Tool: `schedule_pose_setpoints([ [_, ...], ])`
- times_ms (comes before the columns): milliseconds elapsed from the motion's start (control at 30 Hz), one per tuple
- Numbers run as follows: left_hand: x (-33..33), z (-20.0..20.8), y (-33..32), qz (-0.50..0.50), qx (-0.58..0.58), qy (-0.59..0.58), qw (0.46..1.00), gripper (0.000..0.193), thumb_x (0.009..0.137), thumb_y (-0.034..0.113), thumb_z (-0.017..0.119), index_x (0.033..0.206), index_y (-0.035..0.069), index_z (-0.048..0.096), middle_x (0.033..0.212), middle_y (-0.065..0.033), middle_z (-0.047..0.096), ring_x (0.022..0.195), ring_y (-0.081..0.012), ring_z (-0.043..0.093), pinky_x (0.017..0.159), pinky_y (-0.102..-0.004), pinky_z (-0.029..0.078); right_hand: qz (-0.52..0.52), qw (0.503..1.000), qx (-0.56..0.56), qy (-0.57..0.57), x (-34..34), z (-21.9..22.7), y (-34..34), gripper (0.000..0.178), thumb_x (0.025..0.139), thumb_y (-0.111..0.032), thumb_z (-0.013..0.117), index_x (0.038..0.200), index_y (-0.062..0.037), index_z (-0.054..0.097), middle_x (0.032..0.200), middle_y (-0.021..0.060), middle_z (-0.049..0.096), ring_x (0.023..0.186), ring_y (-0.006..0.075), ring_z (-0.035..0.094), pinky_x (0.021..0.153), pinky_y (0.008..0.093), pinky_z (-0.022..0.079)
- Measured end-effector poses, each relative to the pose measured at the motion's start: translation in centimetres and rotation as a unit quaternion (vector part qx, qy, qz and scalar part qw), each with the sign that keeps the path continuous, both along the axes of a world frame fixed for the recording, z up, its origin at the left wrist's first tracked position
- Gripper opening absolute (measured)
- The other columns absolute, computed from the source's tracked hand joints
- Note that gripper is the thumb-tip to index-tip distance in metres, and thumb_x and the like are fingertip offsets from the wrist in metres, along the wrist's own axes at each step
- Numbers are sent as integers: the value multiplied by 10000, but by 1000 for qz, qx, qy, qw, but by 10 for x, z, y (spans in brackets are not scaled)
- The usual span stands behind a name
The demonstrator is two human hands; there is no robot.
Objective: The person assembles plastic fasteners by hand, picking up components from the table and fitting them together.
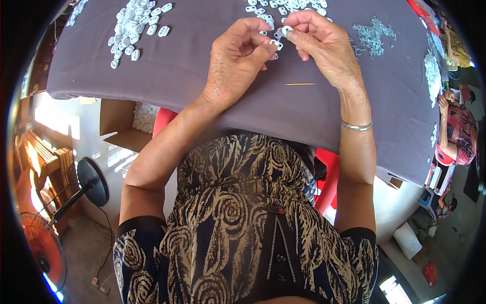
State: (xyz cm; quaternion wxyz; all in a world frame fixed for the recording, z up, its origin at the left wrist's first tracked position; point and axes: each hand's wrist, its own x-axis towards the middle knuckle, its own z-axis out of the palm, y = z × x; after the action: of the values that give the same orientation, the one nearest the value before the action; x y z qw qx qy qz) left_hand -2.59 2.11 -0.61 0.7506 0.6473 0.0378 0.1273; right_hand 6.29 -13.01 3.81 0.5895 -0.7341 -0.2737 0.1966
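Observation:
Over the far part of a table with a grey cloth (192,50), my left hand (235,63) pinches a small white plastic piece with holes (276,45) between thumb and fingers. Close by, my right hand (329,53) grips a small round white piece (287,30) at its fingertips. The two pieces are near each other but look apart. Behind my hands lies a heap of white plastic pieces (291,5), partly hidden. Small metal parts (374,36), too fine to name, are heaped right of my right hand. A thin pointed wooden stick (300,84) rests below both hands.
Another pile of white oval pieces (134,28) sits at the far left. Below the table's left edge stands an open cardboard box (119,121) with white pieces. A fan (92,180) is at the left. At the right, a person (458,124) sits near more white pieces (432,73).

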Motion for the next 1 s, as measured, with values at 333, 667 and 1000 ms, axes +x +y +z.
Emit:
schedule_pose_setpoints([
  [333,0,-2,-2,-10,-6,8,1000,273,849,9,611,1109,18,529,824,-29,642,745,-78,619,605,-221,499,-4,996,-55,-73,2,-6,-3,151,908,-94,584,1031,-47,660,755,-33,574,617,46,458,550,192,400],
  [667,-1,0,-3,-13,15,13,1000,277,846,11,621,1107,15,529,805,-17,622,739,-67,604,602,-214,496,1,987,-66,-148,4,-8,-5,129,884,-78,624,1000,-52,674,820,-29,643,699,40,515,625,198,429],
  [1000,0,-1,-4,-14,15,4,1000,274,840,-4,631,1095,17,534,788,-19,618,714,-64,593,602,-209,491,14,985,-69,-160,5,-6,-7,124,885,-74,629,997,-43,672,855,-17,658,752,46,562,665,198,453],
])
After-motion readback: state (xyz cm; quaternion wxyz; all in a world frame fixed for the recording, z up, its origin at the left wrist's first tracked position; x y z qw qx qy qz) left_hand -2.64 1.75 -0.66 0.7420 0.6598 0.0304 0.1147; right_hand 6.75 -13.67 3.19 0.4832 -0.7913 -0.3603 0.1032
